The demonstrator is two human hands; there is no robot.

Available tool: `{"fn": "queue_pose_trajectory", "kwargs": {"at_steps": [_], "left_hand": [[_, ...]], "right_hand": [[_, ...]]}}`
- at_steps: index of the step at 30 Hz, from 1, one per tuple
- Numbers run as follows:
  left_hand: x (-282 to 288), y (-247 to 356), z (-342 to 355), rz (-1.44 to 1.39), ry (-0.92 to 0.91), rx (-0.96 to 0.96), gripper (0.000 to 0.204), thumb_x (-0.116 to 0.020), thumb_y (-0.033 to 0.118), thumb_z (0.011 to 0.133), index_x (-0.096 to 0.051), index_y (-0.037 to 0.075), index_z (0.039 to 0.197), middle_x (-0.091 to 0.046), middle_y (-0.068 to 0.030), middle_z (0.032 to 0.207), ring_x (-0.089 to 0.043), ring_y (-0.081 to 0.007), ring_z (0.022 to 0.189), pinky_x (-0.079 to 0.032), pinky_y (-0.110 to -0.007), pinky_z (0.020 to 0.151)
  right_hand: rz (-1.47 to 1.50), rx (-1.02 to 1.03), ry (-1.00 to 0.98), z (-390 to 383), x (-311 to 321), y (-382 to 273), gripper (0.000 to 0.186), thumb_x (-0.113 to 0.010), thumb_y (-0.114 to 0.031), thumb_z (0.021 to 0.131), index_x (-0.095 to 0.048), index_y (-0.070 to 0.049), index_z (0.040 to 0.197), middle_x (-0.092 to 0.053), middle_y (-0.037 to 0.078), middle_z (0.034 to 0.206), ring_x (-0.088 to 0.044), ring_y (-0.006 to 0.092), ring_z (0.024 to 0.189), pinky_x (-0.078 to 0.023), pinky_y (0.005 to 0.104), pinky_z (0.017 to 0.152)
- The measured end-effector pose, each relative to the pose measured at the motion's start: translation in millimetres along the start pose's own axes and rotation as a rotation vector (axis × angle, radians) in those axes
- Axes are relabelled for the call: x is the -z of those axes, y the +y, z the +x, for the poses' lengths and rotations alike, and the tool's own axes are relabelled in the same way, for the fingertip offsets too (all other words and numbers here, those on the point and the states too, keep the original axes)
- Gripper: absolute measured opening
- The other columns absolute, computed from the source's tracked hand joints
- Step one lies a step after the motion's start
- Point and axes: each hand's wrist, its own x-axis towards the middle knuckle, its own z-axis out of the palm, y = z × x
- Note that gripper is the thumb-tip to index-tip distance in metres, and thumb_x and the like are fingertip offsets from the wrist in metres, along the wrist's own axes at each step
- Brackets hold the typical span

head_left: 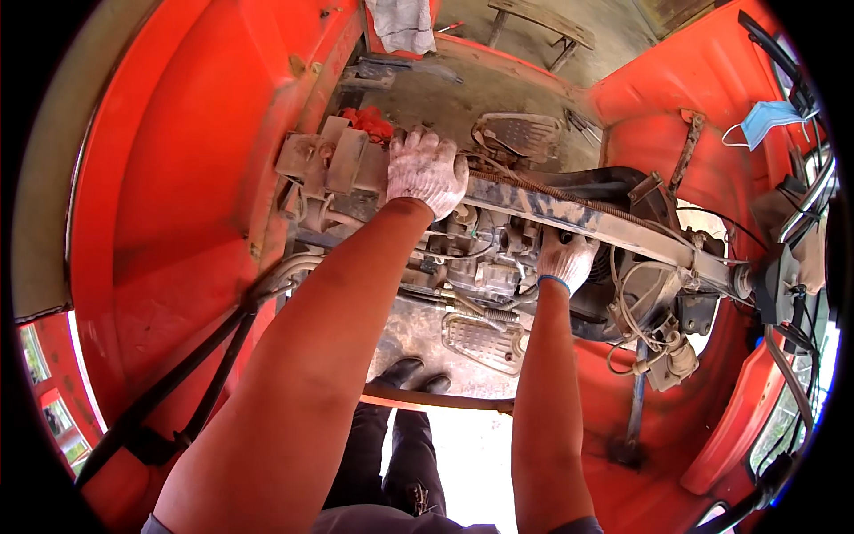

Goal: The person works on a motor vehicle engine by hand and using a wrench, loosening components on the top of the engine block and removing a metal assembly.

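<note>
The left hand (428, 172), fingers bent by the beam (583, 216) at twelve o'clock, should brace; the right hand (567, 258), three o'clock, fingers hidden, should probe gently; neither's grip is clear.

a blue face mask (770, 123) hangs at the upper right; a pale cloth (402, 25) lies at the top edge, left of a wooden bench (547, 20) on the floor (616, 37).

Right grip (567, 258) has fingertips lost behind the beam (543, 206), contact unclear. Left grip (427, 171) covers whatever sits under its palm; left forearm (307, 392) blocks part of the engine (485, 278). Cloth (402, 25) cut by top edge, red bit (366, 122) too small to identify.
</note>
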Motion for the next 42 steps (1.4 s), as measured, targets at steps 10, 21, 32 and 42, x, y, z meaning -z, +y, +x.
{"fn": "queue_pose_trajectory", "kwargs": {"at_steps": [10,21,32,42], "left_hand": [[2.6,1.0,-0.5,0.001,-0.044,0.016,0.031,-0.058,0.034,0.098,-0.075,0.009,0.104,-0.07,-0.0144,0.112,-0.059,-0.035,0.117,-0.041,-0.054,0.108],[5.0,2.8,1.6,0.006,-0.089,0.019,0.031,-0.058,0.037,0.098,-0.075,0.012,0.107,-0.07,-0.0134,0.114,-0.06,-0.0347,0.116,-0.042,-0.054,0.107],[9.3,8.7,0.4,0.037,-0.09,0.01,0.037,-0.053,0.037,0.1,-0.075,0.009,0.108,-0.071,-0.0137,0.118,-0.058,-0.0332,0.124,-0.041,-0.053,0.108],[26.5,12.5,-9.7,0.029,-0.237,0.084,0.052,-0.048,0.045,0.104,-0.058,0.012,0.143,-0.051,-0.0151,0.155,-0.042,-0.0358,0.147,-0.032,-0.057,0.121]], "right_hand": [[-0.084,0.062,-0.024,-3.7,-11.9,14.7,0.027,-0.061,-0.018,0.098,-0.074,-0.014,0.121,-0.071,0.017,0.131,-0.058,0.0384,0.131,-0.045,0.0451,0.111],[0.272,-0.18,-0.198,0.4,17.9,1.9,0.056,-0.079,-0.04,0.088,-0.073,-0.002,0.129,-0.059,0.032,0.14,-0.054,0.046,0.134,-0.043,0.0474,0.115],[0.241,-0.175,-0.259,-11.2,55.7,-21.3,0.038,-0.066,-0.023,0.093,-0.073,-0.003,0.124,-0.069,0.024,0.13,-0.063,0.0414,0.122,-0.048,0.0433,0.112],[0.416,-0.349,-1.227,-358.2,283.5,168.6,0.04,-0.072,-0.049,0.096,-0.08,-0.013,0.111,-0.08,0.01,0.102,-0.075,0.0254,0.097,-0.056,0.0381,0.088]]}}
